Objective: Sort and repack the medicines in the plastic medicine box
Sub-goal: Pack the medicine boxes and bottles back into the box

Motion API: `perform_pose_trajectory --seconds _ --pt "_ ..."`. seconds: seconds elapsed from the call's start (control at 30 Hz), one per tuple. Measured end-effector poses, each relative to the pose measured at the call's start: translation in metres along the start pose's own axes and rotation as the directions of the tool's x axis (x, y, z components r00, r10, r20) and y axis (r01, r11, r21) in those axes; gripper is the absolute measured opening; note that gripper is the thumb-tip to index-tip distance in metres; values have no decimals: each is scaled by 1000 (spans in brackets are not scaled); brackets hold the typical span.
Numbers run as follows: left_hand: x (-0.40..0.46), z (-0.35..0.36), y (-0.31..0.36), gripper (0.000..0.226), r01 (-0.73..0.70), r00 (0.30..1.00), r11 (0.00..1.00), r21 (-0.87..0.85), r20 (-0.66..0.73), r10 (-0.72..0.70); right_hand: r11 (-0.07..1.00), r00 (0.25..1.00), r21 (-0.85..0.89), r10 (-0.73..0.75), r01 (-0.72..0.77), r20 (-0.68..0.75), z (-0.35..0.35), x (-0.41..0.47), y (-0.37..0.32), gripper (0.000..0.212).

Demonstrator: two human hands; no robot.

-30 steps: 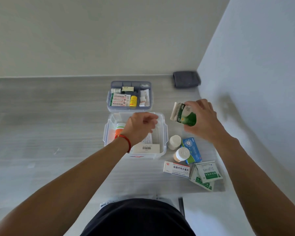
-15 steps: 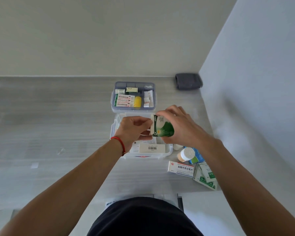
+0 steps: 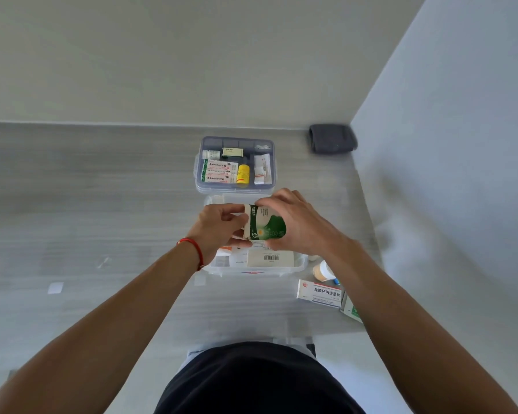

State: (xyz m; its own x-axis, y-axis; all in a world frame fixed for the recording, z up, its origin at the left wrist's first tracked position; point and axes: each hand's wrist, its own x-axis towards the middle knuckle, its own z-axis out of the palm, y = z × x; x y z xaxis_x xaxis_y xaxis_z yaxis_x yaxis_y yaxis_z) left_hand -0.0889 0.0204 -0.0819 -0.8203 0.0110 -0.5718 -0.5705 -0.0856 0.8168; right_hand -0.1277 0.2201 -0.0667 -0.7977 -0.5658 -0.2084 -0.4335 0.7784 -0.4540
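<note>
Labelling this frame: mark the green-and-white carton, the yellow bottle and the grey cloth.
green-and-white carton [image 3: 268,227], head view, on its green front face.
yellow bottle [image 3: 243,174], head view, on its label.
grey cloth [image 3: 332,138], head view, on its middle.

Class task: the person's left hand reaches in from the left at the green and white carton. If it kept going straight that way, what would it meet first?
The left hand already grips the end of the green and white cardboard medicine carton, so the carton comes first, then probably the right hand holding its other side. Depth is unclear.
</note>
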Motion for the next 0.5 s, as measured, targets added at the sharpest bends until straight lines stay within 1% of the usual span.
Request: perform_pose_trajectory --seconds 0.07,0.13,0.27,0.33,0.5 --pt "1 0 0 23 -8 1000 1000 10 0 8 1000 1000 2 6 -6 4 0 1 0 77" --pt "2 -1 -1 20 -9 1000 1000 -3 5 9 1000 1000 4 6 -6 4 1 1 0 77" --pt "4 -1 -1 29 20 1000 999 -47 15 -20 1000 1000 0 -4 4 -6 2 3 1 76" --pt "4 -2 0 26 24 999 998 -59 33 -22 1000 1000 3 -4 4 -9 3 3 1 76" --pt "6 -8 0 20 120 989 981 -155 102 -105 1000 1000 2 -11 11 3 2 5 2 77"
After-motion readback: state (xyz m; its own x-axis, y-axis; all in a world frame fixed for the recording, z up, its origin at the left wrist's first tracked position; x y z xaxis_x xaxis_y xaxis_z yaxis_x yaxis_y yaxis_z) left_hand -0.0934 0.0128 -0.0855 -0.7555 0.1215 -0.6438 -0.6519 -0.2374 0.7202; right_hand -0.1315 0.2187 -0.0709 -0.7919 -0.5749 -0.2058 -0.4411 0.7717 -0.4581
